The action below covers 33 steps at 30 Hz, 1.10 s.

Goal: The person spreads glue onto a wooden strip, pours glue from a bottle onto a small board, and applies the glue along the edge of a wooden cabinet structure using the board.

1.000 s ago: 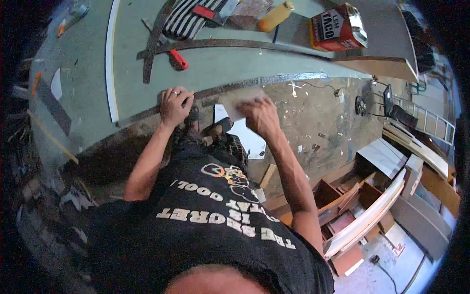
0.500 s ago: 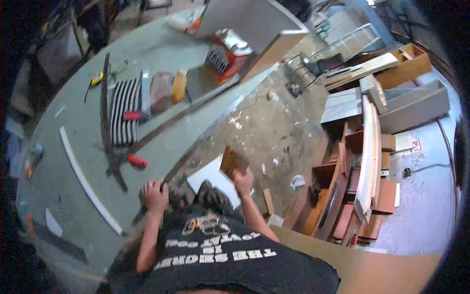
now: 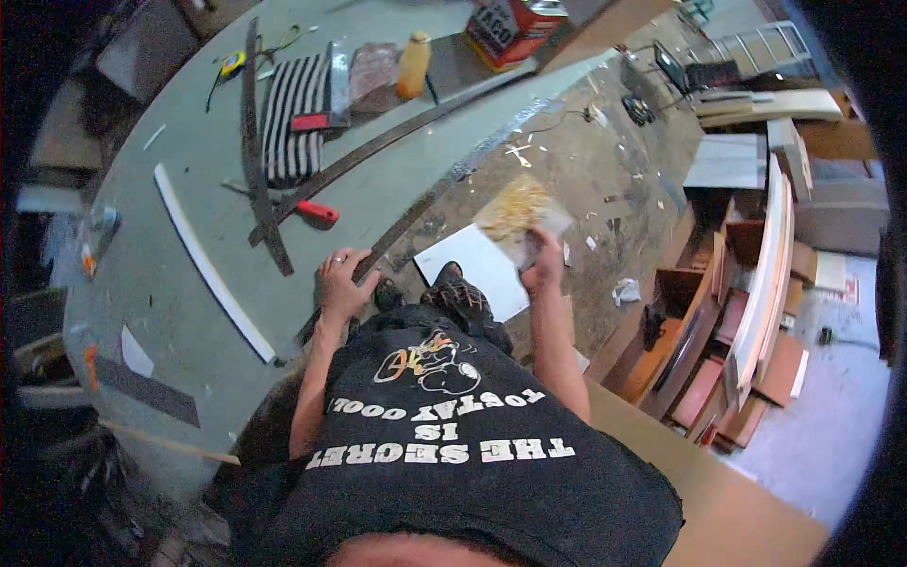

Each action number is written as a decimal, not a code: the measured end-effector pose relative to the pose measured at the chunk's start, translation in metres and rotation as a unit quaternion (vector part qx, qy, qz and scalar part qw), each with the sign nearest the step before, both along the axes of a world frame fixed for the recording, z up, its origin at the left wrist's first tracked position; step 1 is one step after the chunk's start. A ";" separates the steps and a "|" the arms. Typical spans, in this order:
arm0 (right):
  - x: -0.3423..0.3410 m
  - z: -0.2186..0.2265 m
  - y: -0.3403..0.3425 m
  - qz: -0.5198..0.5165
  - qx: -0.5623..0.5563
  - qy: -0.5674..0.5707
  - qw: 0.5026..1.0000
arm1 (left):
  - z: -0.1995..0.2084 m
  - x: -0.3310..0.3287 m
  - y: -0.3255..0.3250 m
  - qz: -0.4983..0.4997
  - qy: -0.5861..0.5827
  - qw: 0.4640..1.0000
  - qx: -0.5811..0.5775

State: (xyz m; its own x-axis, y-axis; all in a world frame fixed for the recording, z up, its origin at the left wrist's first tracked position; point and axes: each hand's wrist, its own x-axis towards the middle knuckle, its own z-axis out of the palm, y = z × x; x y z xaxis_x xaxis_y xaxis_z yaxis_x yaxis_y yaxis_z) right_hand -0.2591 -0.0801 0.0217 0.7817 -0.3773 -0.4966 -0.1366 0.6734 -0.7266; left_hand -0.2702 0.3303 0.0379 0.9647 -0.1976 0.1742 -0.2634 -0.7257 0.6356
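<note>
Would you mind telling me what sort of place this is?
Probably a carpentry workshop: a yellow tape measure lies on the green table, and open wooden boxes and long pale boards lie at the right.

White capital letters stand in three rows across the chest of the wearer's black T-shirt, upside down from the wearer's own viewpoint. At the far end of the workbench, the red rectangular tin can bears large pale capitals on a dark front panel. Far to the right, a white sheet carries red printed marks, too small to make out.
</note>
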 end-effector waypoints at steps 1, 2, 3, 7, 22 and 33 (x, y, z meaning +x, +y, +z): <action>-0.005 -0.004 0.021 0.013 0.038 0.018 0.999 | -0.002 -0.003 0.002 0.011 0.003 1.000 0.003; -0.007 0.006 0.047 0.037 0.060 0.009 0.997 | -0.010 -0.006 0.007 0.019 0.005 1.000 -0.004; -0.009 0.024 0.073 0.066 0.081 0.001 0.995 | -0.013 -0.008 0.009 0.019 0.002 1.000 -0.002; -0.011 0.028 0.083 0.046 0.067 0.009 0.997 | -0.006 -0.001 0.003 0.003 0.028 1.000 -0.004; 0.002 0.008 0.077 0.093 0.103 -0.011 0.990 | 0.030 -0.029 0.004 0.033 0.046 0.997 -0.046; 0.027 0.051 0.029 0.038 0.087 -0.066 0.993 | 0.005 -0.031 0.059 0.179 0.057 0.982 -0.033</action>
State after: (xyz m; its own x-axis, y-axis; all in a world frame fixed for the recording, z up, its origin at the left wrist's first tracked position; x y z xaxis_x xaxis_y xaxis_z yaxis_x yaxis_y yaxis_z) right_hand -0.2319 -0.0507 0.0729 0.8671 -0.2316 -0.4410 -0.1035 0.7822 -0.6144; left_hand -0.3009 0.3894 0.0432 0.9844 0.1651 0.0613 0.0765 -0.7143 0.6956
